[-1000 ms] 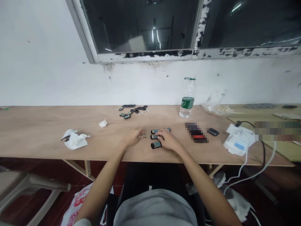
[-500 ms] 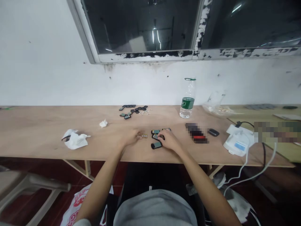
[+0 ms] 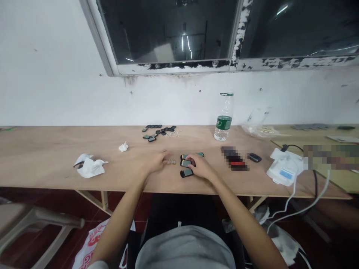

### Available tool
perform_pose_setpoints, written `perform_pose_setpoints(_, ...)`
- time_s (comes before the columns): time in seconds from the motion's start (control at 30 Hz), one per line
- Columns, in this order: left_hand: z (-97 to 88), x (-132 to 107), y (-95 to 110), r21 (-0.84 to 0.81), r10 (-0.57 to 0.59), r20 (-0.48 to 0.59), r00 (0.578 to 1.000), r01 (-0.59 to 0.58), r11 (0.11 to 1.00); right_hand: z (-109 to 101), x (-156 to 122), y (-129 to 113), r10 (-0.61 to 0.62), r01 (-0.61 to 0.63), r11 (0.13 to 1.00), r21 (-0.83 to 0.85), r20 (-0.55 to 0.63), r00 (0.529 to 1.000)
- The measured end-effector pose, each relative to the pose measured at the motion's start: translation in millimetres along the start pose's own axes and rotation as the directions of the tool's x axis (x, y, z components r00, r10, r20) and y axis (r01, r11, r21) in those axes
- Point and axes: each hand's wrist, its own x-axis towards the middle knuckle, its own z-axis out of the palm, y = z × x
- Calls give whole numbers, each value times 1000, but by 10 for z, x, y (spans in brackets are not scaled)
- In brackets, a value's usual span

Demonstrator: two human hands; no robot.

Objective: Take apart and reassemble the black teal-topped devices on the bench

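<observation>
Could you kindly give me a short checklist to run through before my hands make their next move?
1. Right hand at the middle black-and-gray piece: ok, it reaches the piece's right end.
2. Left hand close to the small metallic parts: ok, they lie just beside its fingertips.
3. Left hand gripping a part: cannot tell, too small to make out.
4. Bottle upright and away from both hands: ok.
5. Crumpled tissue away from both hands: ok, well to the left.
6. Dark pieces at the back in one tidy row: not ok, several lie scattered.
</observation>
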Motion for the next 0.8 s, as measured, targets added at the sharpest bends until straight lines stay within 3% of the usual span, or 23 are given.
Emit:
perform_pose_setpoints(0.3,-17,4,37,37,11,-25,1000,-10,999,41,15,15,46,-47,989,138,8,999)
perform_pose_setpoints(0.53,-11,-1,20,39,34,-5,999,-33,999,16,23,15,45,-43,998,39,-33,998)
perform_pose_setpoints(0.8,-22,-5,26,38,41,0,999,-41,998,21,25,46,54,-50,997,62,-77,996)
